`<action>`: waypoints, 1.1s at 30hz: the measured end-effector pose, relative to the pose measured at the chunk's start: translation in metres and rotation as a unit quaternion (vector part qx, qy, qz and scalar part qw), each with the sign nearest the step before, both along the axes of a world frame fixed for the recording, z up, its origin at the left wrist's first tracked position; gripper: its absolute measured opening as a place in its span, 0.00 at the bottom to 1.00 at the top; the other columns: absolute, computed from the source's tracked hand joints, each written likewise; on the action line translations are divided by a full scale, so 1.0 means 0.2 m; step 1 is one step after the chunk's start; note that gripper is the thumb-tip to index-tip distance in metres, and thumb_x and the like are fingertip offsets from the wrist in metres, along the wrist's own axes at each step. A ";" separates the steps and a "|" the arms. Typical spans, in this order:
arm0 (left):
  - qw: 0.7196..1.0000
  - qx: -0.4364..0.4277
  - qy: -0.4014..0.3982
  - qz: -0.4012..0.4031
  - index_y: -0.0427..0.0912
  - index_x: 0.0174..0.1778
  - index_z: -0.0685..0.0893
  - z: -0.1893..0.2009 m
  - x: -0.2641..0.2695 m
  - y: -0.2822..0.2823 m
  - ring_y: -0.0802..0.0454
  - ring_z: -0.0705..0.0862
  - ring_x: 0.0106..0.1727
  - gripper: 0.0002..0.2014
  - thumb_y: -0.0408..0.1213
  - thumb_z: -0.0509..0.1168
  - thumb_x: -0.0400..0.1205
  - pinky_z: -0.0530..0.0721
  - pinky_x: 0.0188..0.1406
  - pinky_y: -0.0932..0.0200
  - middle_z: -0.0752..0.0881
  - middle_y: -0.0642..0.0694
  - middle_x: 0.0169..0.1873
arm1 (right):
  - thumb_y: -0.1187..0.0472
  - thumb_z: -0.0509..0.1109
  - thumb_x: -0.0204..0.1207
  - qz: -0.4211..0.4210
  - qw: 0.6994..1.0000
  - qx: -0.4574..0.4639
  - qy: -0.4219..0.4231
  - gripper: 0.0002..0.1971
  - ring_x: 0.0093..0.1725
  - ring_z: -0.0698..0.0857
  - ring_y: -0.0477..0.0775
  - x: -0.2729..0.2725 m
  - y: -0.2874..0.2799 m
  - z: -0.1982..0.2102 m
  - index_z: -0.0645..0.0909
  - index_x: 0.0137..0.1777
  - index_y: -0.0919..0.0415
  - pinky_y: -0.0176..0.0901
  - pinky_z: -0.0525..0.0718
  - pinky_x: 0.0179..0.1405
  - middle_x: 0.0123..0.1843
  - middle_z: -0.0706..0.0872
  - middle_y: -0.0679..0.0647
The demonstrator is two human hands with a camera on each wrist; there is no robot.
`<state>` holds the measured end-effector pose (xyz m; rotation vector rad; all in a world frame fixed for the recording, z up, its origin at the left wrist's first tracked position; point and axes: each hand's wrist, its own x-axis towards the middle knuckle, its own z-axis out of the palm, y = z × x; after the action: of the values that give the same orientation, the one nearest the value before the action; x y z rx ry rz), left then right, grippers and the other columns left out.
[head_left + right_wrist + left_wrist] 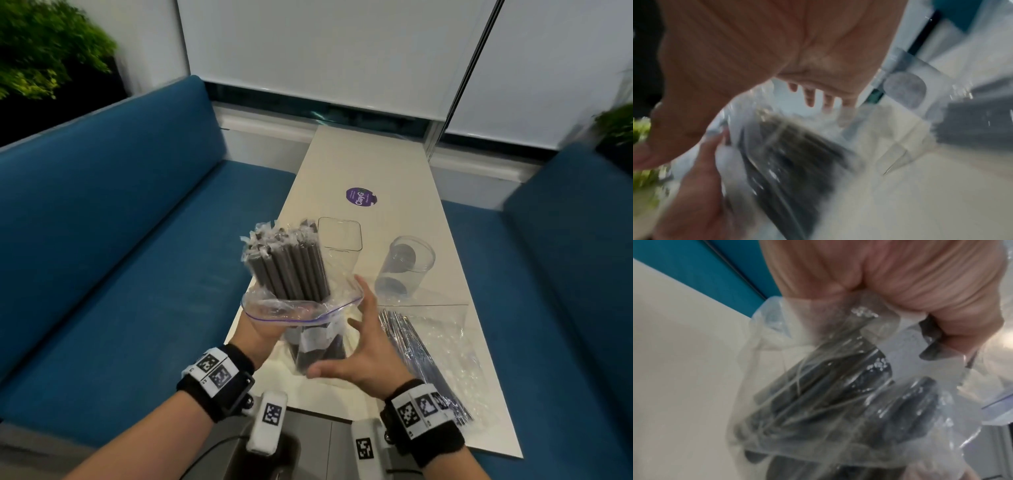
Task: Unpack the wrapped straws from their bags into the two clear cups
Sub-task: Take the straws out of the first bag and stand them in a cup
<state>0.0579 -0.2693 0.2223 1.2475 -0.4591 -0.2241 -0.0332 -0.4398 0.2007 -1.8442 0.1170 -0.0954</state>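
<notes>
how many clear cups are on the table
2: a square clear cup just behind the held bag of straws, partly hidden by it, and a round clear cup to its right. Both look empty.

Fat grey wrapped straws (291,270) poke up from open zip bag (301,308) (held above table). 2nd bag (435,346), thin straws, lies flat. 2 clear cups: square (339,236), round (407,263), both standing.

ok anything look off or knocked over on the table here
Yes: the round cup lies tipped on its side on the table, so it cannot take straws until it is righted. The square cup beside it stands upright. The left hand holds the bag of thick straws.
</notes>
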 end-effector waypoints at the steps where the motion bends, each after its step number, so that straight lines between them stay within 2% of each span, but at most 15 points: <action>1: 1.000 -0.011 0.008 -0.010 0.57 0.37 0.96 0.02 -0.01 -0.02 0.58 0.93 0.37 0.17 0.42 0.88 0.54 0.90 0.39 0.61 0.95 0.53 0.35 | 0.41 0.96 0.43 0.018 0.999 -0.023 0.013 0.65 0.76 0.80 0.43 0.01 0.02 0.00 0.64 0.81 0.33 0.51 0.82 0.77 0.79 0.79 0.45; 3: 0.998 -0.015 0.025 -0.049 0.58 0.35 0.95 0.05 -0.06 -0.04 0.59 0.92 0.36 0.15 0.46 0.85 0.52 0.89 0.37 0.64 0.94 0.54 0.33 | 0.38 0.94 0.43 0.038 0.997 -0.057 0.021 0.52 0.65 0.88 0.43 0.02 0.07 -0.01 0.80 0.72 0.42 0.53 0.90 0.67 0.66 0.89 0.44; 5: 0.998 -0.011 0.033 -0.047 0.51 0.42 0.95 0.04 -0.09 -0.06 0.50 0.93 0.42 0.17 0.42 0.82 0.57 0.90 0.42 0.53 0.95 0.48 0.39 | 0.42 0.93 0.51 0.017 0.999 -0.046 0.014 0.34 0.48 0.95 0.50 0.02 0.10 0.01 0.88 0.58 0.48 0.59 0.95 0.51 0.50 0.95 0.50; 7: 0.999 0.008 0.045 -0.015 0.44 0.51 0.91 0.00 -0.11 -0.07 0.40 0.92 0.45 0.23 0.43 0.82 0.60 0.91 0.42 0.45 0.94 0.42 0.43 | 0.48 0.92 0.58 -0.004 1.000 -0.018 -0.004 0.22 0.34 0.95 0.61 0.01 0.12 0.01 0.90 0.47 0.56 0.64 0.94 0.35 0.38 0.95 0.57; 10: 0.997 0.040 0.065 -0.009 0.39 0.51 0.88 -0.02 -0.15 -0.12 0.41 0.91 0.40 0.24 0.54 0.76 0.68 0.89 0.36 0.54 0.93 0.43 0.41 | 0.55 0.90 0.61 -0.040 0.999 -0.011 -0.032 0.18 0.31 0.93 0.65 0.01 0.11 -0.01 0.89 0.45 0.61 0.63 0.92 0.28 0.35 0.94 0.60; 13: 0.990 0.116 0.069 -0.047 0.50 0.56 0.90 0.01 -0.15 -0.15 0.58 0.93 0.52 0.25 0.68 0.64 0.80 0.88 0.52 0.64 0.96 0.55 0.47 | 0.60 0.88 0.57 -0.096 0.994 0.020 -0.049 0.30 0.37 0.94 0.58 0.03 0.12 -0.06 0.79 0.58 0.44 0.48 0.91 0.31 0.44 0.94 0.57; 17: 0.958 0.261 -0.017 -0.113 0.56 0.69 0.85 0.03 -0.05 -0.13 0.53 0.89 0.65 0.40 0.81 0.54 0.74 0.83 0.71 0.46 0.92 0.50 0.62 | 0.60 0.85 0.57 -0.123 0.989 0.066 -0.052 0.37 0.54 0.95 0.57 0.05 0.08 -0.10 0.77 0.69 0.58 0.55 0.94 0.54 0.56 0.94 0.58; 19: 0.941 0.309 -0.078 -0.116 0.53 0.82 0.71 0.03 -0.02 -0.08 0.56 0.79 0.76 0.51 0.84 0.52 0.70 0.74 0.80 0.50 0.81 0.50 0.76 | 0.61 0.87 0.60 -0.110 0.991 0.056 -0.046 0.35 0.57 0.94 0.58 0.06 0.01 -0.07 0.79 0.69 0.65 0.64 0.92 0.60 0.57 0.94 0.58; 21: 0.923 0.351 -0.156 -0.034 0.51 0.89 0.52 0.05 -0.03 0.00 0.59 0.60 0.86 0.60 0.82 0.62 0.67 0.60 0.86 0.54 0.61 0.53 0.87 | 0.63 0.89 0.64 -0.100 0.994 0.031 -0.045 0.31 0.56 0.95 0.59 0.07 -0.08 -0.02 0.82 0.67 0.65 0.66 0.93 0.57 0.55 0.95 0.58; 22: 0.892 0.371 -0.257 0.034 0.52 0.89 0.50 0.07 -0.04 0.06 0.61 0.55 0.87 0.60 0.75 0.70 0.68 0.56 0.86 0.57 0.57 0.56 0.86 | 0.65 0.89 0.65 -0.097 0.994 0.021 -0.043 0.29 0.55 0.95 0.59 0.06 -0.12 0.00 0.83 0.65 0.63 0.66 0.93 0.57 0.54 0.95 0.57; 24: 0.743 0.395 -0.533 0.087 0.54 0.89 0.52 0.07 -0.02 0.12 0.51 0.54 0.89 0.51 0.44 0.77 0.76 0.55 0.88 0.51 0.56 0.50 0.87 | 0.71 0.86 0.66 -0.082 0.995 0.013 -0.051 0.26 0.54 0.95 0.58 0.04 -0.16 0.06 0.85 0.64 0.62 0.64 0.93 0.57 0.53 0.95 0.57; 26: 0.569 0.410 -0.711 0.055 0.57 0.90 0.53 0.06 0.02 0.13 0.40 0.48 0.91 0.46 0.21 0.61 0.79 0.50 0.89 0.39 0.53 0.42 0.89 | 0.76 0.82 0.68 -0.035 0.998 -0.001 -0.055 0.25 0.57 0.94 0.58 0.03 -0.16 0.10 0.85 0.65 0.61 0.57 0.93 0.56 0.55 0.95 0.57; 27: 0.520 0.424 -0.739 0.061 0.57 0.90 0.53 0.05 0.04 0.11 0.38 0.43 0.91 0.44 0.17 0.53 0.81 0.46 0.89 0.36 0.49 0.40 0.90 | 0.77 0.82 0.69 -0.010 0.999 -0.013 -0.052 0.25 0.58 0.94 0.57 0.03 -0.14 0.13 0.86 0.65 0.60 0.53 0.92 0.56 0.57 0.95 0.57; 30: 0.451 0.435 -0.770 0.122 0.58 0.90 0.50 0.09 0.09 0.04 0.38 0.31 0.89 0.45 0.15 0.50 0.82 0.37 0.86 0.33 0.33 0.39 0.89 | 0.78 0.81 0.70 0.066 0.996 -0.049 -0.031 0.22 0.56 0.94 0.48 0.02 -0.08 0.20 0.87 0.63 0.62 0.40 0.90 0.52 0.55 0.96 0.51; 33: 0.388 0.387 -0.822 0.153 0.52 0.90 0.49 0.16 0.13 -0.01 0.38 0.32 0.89 0.40 0.25 0.58 0.86 0.33 0.84 0.30 0.37 0.41 0.90 | 0.72 0.83 0.70 0.099 0.991 -0.086 -0.005 0.29 0.58 0.92 0.38 0.02 -0.05 0.28 0.81 0.71 0.58 0.31 0.87 0.52 0.57 0.93 0.42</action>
<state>0.0837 -0.2715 0.2533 2.1323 -1.9760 1.5614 -0.0290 -0.4492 0.2567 -2.0163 -0.0845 0.0247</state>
